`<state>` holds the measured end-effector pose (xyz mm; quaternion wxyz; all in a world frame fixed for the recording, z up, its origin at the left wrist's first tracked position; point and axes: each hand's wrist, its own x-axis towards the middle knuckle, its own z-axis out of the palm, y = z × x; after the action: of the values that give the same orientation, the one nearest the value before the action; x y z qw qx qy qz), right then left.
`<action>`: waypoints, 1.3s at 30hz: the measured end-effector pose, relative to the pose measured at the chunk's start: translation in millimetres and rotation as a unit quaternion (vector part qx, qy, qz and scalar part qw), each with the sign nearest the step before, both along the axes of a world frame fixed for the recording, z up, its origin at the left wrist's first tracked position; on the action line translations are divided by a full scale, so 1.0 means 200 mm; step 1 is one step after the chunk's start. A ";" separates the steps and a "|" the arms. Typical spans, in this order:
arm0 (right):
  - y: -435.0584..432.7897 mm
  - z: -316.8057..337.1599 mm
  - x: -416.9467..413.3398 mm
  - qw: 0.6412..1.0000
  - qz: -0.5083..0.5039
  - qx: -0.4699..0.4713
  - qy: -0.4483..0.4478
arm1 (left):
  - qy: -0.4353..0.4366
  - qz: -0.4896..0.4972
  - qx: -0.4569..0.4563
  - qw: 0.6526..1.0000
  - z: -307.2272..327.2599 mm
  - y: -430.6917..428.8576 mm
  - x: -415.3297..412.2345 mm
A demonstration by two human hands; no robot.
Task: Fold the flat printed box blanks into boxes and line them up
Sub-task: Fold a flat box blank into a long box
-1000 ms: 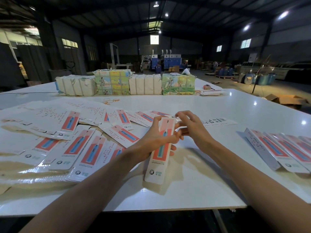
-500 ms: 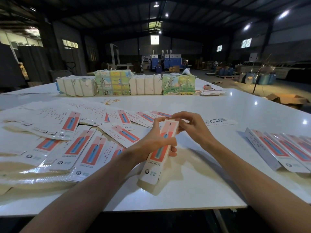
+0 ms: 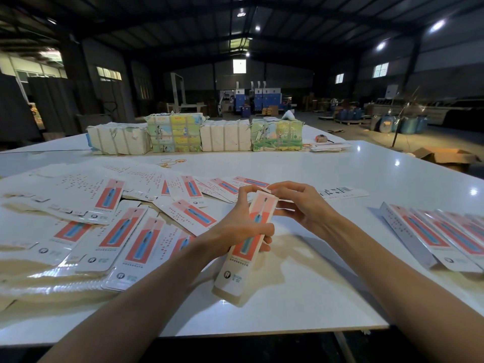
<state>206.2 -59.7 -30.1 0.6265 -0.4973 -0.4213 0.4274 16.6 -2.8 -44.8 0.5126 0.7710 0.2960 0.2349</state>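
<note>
Reflecting warehouse lights [image 3: 438,24], a white table [image 3: 288,163] bears box blanks [image 3: 110,195].

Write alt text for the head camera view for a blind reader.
A left hand grips the middle of a long printed box over a white table while the right hand pinches its far end. Flat blanks lie spread at left; folded boxes line up at right.

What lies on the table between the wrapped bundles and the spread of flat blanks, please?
In the head view, a few yellow loops, probably rubber bands, on otherwise bare white table.
</note>
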 end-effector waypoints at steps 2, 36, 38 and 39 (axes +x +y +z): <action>0.00 0.00 0.01 1.000 -0.007 -0.006 -0.006 | -0.001 -0.001 -0.005 1.000 -0.01 0.00 0.00; 0.00 -0.04 -0.09 0.965 -0.081 0.030 -0.247 | -0.175 0.103 -0.198 0.959 -0.02 0.05 0.07; -0.02 -0.01 -0.11 0.949 -0.118 0.016 -0.292 | -0.232 0.137 -0.242 0.932 0.00 0.05 0.07; -0.02 0.01 -0.13 0.940 -0.125 0.005 -0.319 | -0.265 0.133 -0.268 0.917 0.01 0.05 0.06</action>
<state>180.6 -64.5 -29.0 0.5103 -0.6526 -0.5359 0.1629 29.3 7.5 -42.7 0.7240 0.4675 0.3010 0.4083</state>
